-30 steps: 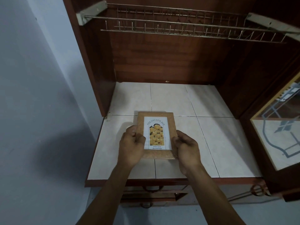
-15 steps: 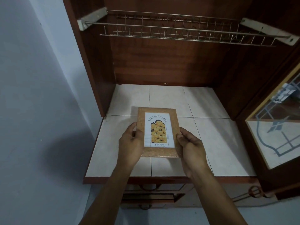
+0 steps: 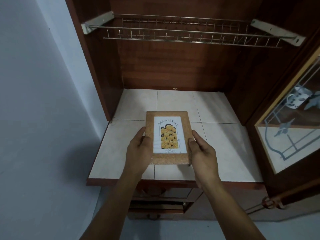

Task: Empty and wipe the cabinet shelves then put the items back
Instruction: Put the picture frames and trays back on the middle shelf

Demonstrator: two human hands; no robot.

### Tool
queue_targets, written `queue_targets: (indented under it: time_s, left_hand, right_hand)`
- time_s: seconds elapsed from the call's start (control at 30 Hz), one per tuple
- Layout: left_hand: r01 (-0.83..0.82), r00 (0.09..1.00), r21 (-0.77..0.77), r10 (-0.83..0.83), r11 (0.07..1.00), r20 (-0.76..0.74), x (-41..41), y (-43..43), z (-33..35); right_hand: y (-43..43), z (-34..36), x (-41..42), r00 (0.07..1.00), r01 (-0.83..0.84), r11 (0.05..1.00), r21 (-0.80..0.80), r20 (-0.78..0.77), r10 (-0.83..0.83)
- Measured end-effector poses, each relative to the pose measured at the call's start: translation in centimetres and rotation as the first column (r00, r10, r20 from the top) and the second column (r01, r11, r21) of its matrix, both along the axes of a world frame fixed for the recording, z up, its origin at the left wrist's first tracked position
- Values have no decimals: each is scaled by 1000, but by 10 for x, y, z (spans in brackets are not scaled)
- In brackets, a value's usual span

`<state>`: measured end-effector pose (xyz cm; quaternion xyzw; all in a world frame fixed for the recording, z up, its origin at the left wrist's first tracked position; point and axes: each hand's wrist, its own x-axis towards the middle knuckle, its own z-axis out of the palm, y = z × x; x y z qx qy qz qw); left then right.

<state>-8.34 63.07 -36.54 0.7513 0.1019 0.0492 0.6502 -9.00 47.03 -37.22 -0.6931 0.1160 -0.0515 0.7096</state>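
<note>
Item: cork-bordered photo frame (image 3: 168, 137), portrait way up, with the yellow-flower insert facing me.
Location: over the near middle of the tiled shelf (image 3: 233, 144).
Left hand (image 3: 138, 151): I grip the frame's left edge, thumb on the front.
Right hand (image 3: 203, 153): I grip the right edge, fingers curled behind.
Change: both grips are as they were a second ago. The frame's far edge now reaches further past the tile seam, toward the cabinet back (image 3: 173, 66).
Above: wire rack (image 3: 190, 34).
Right: glass door (image 3: 294, 135), standing open.
</note>
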Motion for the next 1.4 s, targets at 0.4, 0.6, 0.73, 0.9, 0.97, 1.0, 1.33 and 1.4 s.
queue_targets:
  time_s: [0.4,0.6,0.73,0.9,0.97,1.0,1.33,1.4]
  left_hand:
    - [115,993,46,-116,992,16,-47,-10,18]
    - [138,989,12,-138,990,44,-76,-12,26]
    - [168,985,2,-168,986,38,-100,-13,28]
    - [167,985,5,-167,986,36,-128,-23,29]
    - [154,987,-9,-154,988,39,-139,-30,30]
    - [146,988,-12,-146,989,46,-145,-35,31]
    - [70,995,-32,-68,997,70,-212,-96,36]
    - [53,995,-11,-52,999,81,-225,-108,36]
  right_hand:
    - [-12,9,-34,1000,17,1000,-24,9,-17]
    - [-15,17,-67,1000,25,1000,-11,3,-25]
    - [-18,22,-93,1000,25,1000,2,6,-25]
    - [-27,26,-124,1000,26,999,31,-14,-26]
    - [-35,24,-132,1000,19,999,40,-6,-19]
    - [-40,24,-136,1000,11,999,33,5,-11]
    - [-102,22,-190,998,-56,998,20,26,55]
    - [-115,24,-203,997,-66,998,10,27,66]
